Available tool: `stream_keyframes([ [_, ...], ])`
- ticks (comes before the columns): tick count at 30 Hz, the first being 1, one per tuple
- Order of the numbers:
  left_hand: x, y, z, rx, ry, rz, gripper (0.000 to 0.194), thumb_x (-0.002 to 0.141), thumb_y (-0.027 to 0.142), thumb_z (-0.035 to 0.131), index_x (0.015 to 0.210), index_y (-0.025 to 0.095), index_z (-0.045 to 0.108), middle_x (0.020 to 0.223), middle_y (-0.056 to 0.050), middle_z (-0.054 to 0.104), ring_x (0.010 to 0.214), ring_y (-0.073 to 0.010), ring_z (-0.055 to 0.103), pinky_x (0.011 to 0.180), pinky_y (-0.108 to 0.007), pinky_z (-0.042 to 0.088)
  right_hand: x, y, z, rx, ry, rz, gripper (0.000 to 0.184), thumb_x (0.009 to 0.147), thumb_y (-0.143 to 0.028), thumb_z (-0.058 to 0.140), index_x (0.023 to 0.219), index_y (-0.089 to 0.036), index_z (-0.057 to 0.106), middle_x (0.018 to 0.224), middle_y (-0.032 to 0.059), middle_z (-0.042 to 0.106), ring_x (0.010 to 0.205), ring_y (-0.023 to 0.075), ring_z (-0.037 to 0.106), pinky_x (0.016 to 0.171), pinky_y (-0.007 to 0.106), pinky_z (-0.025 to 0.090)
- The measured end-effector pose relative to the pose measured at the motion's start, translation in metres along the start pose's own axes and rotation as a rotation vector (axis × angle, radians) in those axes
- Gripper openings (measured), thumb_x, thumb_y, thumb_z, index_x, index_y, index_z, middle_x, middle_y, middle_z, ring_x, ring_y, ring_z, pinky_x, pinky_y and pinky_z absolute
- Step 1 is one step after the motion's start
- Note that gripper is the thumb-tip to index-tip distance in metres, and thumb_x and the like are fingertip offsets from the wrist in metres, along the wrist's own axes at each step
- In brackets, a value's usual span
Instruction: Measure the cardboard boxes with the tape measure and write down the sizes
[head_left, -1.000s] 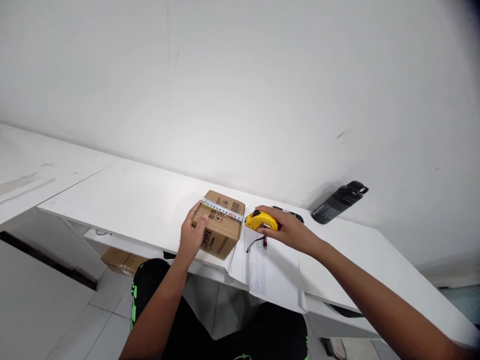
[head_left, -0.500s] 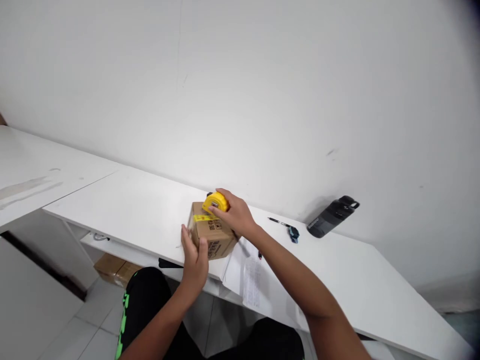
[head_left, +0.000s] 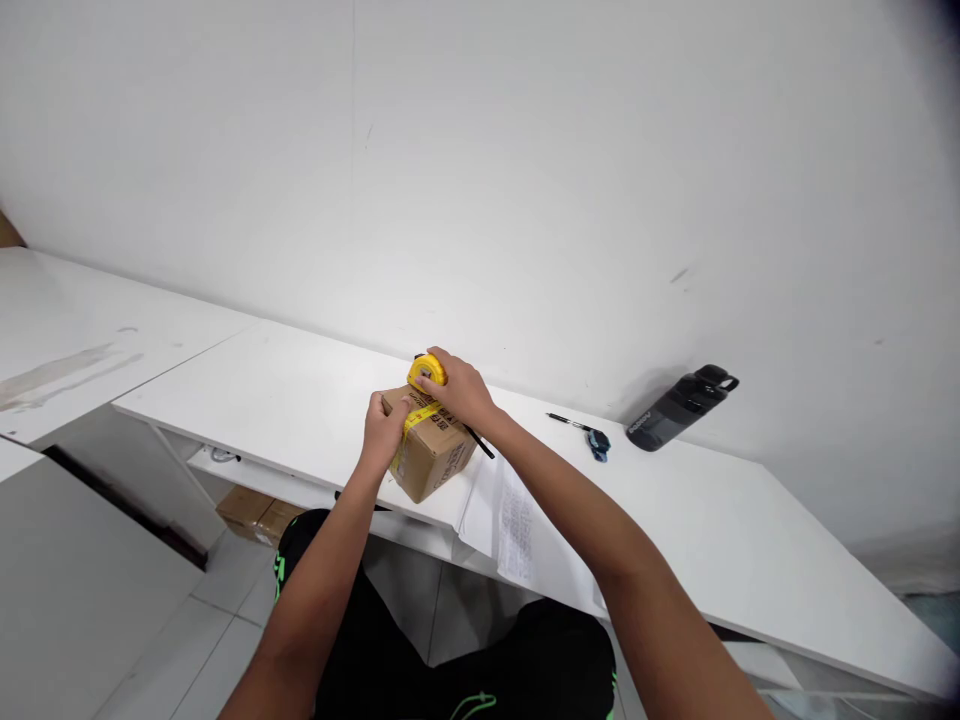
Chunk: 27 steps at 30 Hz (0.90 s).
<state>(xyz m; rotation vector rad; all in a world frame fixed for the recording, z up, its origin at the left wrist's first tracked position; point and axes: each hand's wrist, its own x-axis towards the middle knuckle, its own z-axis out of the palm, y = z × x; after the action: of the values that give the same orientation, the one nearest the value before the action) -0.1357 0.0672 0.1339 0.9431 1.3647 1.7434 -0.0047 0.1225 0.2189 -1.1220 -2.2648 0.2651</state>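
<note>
A small cardboard box with dark printing sits on the white desk, turned so one corner faces me. My right hand is closed around a yellow tape measure at the box's far upper edge. From it a yellow blade crosses the box top and continues down its left side. My left hand grips the box's left upper edge beside the blade, thumb on top; whether the fingers also pinch the blade is hidden. A black wrist strap hangs below my right hand.
Handwritten paper sheets lie right of the box, overhanging the desk's front edge. Farther right are a black pen, a small dark blue object and a black bottle near the wall. Below the desk is another carton.
My right hand has moved the tape measure from the box's right side to its far upper edge. The blade now bends over the left side. My left hand has shifted up to the top edge.
</note>
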Motion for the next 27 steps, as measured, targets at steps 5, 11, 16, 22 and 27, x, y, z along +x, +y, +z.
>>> stream_keyframes([
  [5, -0.003, -0.002, 0.0, -0.017, 0.029, 0.031, 0.029, 0.077, 0.041, 0.065, 0.093, 0.019, 0.055, 0.088, -0.002, 0.062, 0.079, -0.0185, 0.063, 0.067, -0.03, 0.051, -0.028, 0.002, -0.018, -0.085, -0.042, -0.009, 0.042, 0.089, -0.045, 0.055, 0.126, -0.024, 0.054, 0.101, 0.0075, 0.069, 0.086, 0.0246, 0.063, 0.073, 0.034, 0.047],
  [11, -0.003, -0.002, 0.003, -0.037, 0.03, 0.024, 0.026, 0.077, 0.038, 0.064, 0.093, 0.02, 0.055, 0.088, -0.002, 0.062, 0.081, -0.0187, 0.063, 0.069, -0.03, 0.051, -0.1, 0.017, -0.049, -0.09, 0.011, -0.006, 0.039, 0.089, -0.045, 0.055, 0.125, -0.029, 0.055, 0.099, 0.0048, 0.069, 0.082, 0.0227, 0.064, 0.068, 0.032, 0.048],
  [16, -0.004, -0.003, 0.004, -0.046, 0.029, 0.037, 0.026, 0.077, 0.038, 0.064, 0.092, 0.02, 0.054, 0.088, -0.001, 0.062, 0.08, -0.018, 0.062, 0.069, -0.03, 0.05, -0.13, 0.025, -0.055, -0.124, 0.038, 0.031, 0.044, 0.089, -0.047, 0.055, 0.128, -0.027, 0.054, 0.092, 0.0055, 0.067, 0.07, 0.0212, 0.061, 0.062, 0.033, 0.049],
  [22, 0.0, -0.008, 0.005, -0.067, 0.02, 0.022, 0.028, 0.077, 0.04, 0.064, 0.094, 0.02, 0.054, 0.091, -0.003, 0.063, 0.084, -0.0191, 0.063, 0.072, -0.032, 0.051, -0.134, 0.028, -0.049, -0.125, 0.067, 0.045, 0.048, 0.089, -0.051, 0.054, 0.129, -0.026, 0.054, 0.094, 0.007, 0.068, 0.069, 0.0219, 0.062, 0.061, 0.034, 0.05],
  [27, 0.0, -0.008, 0.003, -0.069, 0.015, 0.054, 0.027, 0.077, 0.039, 0.065, 0.092, 0.02, 0.054, 0.09, -0.002, 0.062, 0.083, -0.0182, 0.062, 0.073, -0.031, 0.052, -0.129, 0.032, -0.048, 0.001, 0.111, 0.092, 0.049, 0.085, -0.05, 0.06, 0.128, -0.028, 0.056, 0.116, 0.0082, 0.067, 0.087, 0.025, 0.066, 0.074, 0.039, 0.054],
])
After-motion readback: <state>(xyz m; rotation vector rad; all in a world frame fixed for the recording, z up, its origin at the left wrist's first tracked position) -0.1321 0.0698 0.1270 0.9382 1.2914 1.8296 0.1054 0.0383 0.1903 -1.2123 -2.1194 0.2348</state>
